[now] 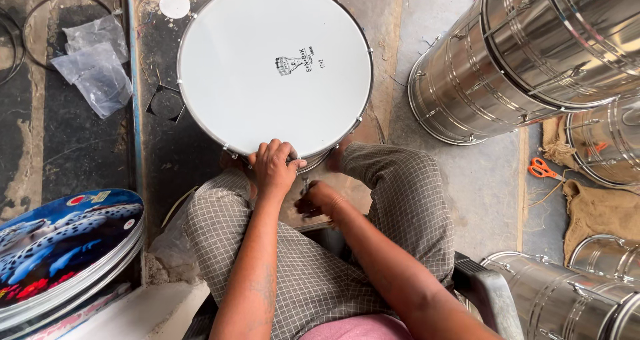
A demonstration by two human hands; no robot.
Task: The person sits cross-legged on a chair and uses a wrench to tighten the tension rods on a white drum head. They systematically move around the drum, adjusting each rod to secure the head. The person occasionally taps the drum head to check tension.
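At drum (267, 67) rim – left hand (273, 169) clamped, right hand (319, 200) closed below, small black label mid-skin.

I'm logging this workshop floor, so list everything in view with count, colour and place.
drum: one, white head, metal rim, centre, between the knees
steel drum shells: several, silver, stacked right and lower right
scissors: one, orange handles, right
burlap sacks: brown, right
printed drum heads: a stack, blue pictures, lower left
plastic bags: clear, upper left
small disc: one, white, top
left hand: on the drum's near rim
right hand: below the rim, grip unclear
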